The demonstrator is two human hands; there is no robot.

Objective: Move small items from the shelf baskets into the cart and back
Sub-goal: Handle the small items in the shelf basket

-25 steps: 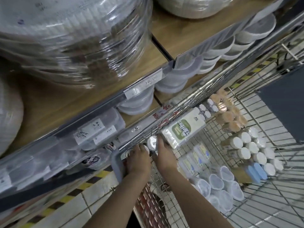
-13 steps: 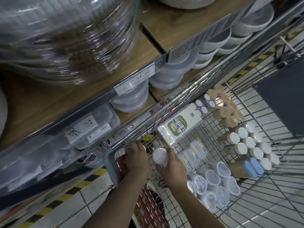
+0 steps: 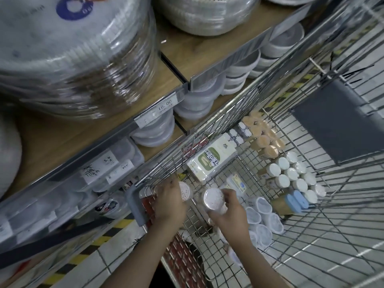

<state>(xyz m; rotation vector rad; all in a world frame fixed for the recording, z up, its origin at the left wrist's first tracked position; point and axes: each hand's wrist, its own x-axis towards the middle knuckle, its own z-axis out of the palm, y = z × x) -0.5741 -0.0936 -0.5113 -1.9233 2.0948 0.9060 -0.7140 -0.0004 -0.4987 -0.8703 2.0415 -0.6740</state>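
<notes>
Head view: both hands work over the near left corner of the cart. Right hand grips 1 small clear tub, lid up, above the wire floor. Left hand curls around a 2nd tub just beside the cart's left wall. The 2 hands are near each other, not touching. Judgement: place each tub upright beside the cluster of tubs at near right, lowering until the base seats flat on the wire before letting go, so none tips.
</notes>
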